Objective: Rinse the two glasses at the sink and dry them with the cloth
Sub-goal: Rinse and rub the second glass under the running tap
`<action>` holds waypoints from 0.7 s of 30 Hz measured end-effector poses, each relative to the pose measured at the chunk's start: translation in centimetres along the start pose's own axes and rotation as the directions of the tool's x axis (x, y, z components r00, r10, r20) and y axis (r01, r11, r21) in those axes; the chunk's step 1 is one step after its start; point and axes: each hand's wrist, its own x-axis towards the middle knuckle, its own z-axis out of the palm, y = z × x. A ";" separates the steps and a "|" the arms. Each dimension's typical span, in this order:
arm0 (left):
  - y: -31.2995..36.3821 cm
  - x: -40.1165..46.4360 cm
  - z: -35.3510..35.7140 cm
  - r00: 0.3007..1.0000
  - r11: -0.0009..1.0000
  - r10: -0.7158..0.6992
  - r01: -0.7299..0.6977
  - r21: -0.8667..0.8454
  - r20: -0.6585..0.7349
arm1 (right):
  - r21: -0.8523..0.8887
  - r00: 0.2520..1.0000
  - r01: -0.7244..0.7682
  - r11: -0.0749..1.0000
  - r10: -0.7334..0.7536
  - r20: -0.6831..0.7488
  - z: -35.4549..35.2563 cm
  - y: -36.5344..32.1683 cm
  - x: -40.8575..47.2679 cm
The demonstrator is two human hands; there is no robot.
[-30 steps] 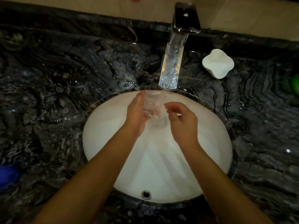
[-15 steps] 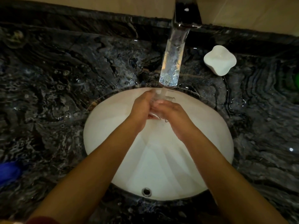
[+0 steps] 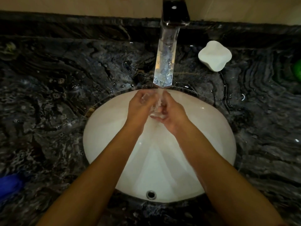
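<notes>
A clear glass (image 3: 154, 106) is held under the running water from the faucet (image 3: 166, 59), over the white sink basin (image 3: 114, 144). My left hand (image 3: 140, 106) grips the glass from the left. My right hand (image 3: 172, 111) curls round it from the right, and its fingers cover the lower part. The glass is blurred by the water and mostly hidden between the hands. A second glass is not in view. A blue cloth (image 3: 9, 185) lies at the left edge of the counter.
The dark marble counter (image 3: 57, 87) surrounds the basin and is wet. A white soap-like block (image 3: 214, 57) sits right of the faucet. Something green (image 3: 297, 70) shows at the right edge. The overflow hole (image 3: 151, 194) is at the basin's near wall.
My right hand has come in from apart and closed on the glass. Both hands now hold it together under the stream.
</notes>
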 end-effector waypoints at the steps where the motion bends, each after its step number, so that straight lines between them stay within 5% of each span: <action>1: 0.0 0.0 -0.2 0.999 1.000 -0.007 0.007 -0.012 0.045 | 0.019 0.997 -0.059 0.998 0.058 0.045 -0.2 -0.1 -0.1; 6: -0.2 -0.2 -0.3 0.972 0.996 -0.073 0.083 -0.037 0.225 | 0.164 0.966 -0.249 0.954 0.232 0.118 -1.0 1.1 0.5; 9: -0.3 -0.4 0.2 0.979 0.989 -0.142 0.146 -0.013 0.148 | 0.081 0.970 -0.236 0.968 0.230 0.085 -0.9 1.0 0.6; 13: -1.2 -0.4 1.1 0.963 0.931 -0.270 0.264 -0.252 0.011 | -0.362 0.986 -0.004 0.932 -0.057 -0.160 0.3 2.2 1.8; 16: -1.9 -0.9 2.1 0.937 0.869 -0.345 0.295 -0.397 -0.058 | -0.583 0.908 0.146 0.799 -0.343 -0.243 0.4 2.6 1.8; 21: -1.5 -0.3 2.4 0.906 0.867 -0.416 0.367 -0.338 -0.081 | -0.801 0.800 0.356 0.481 -0.600 -0.005 0.9 2.8 0.2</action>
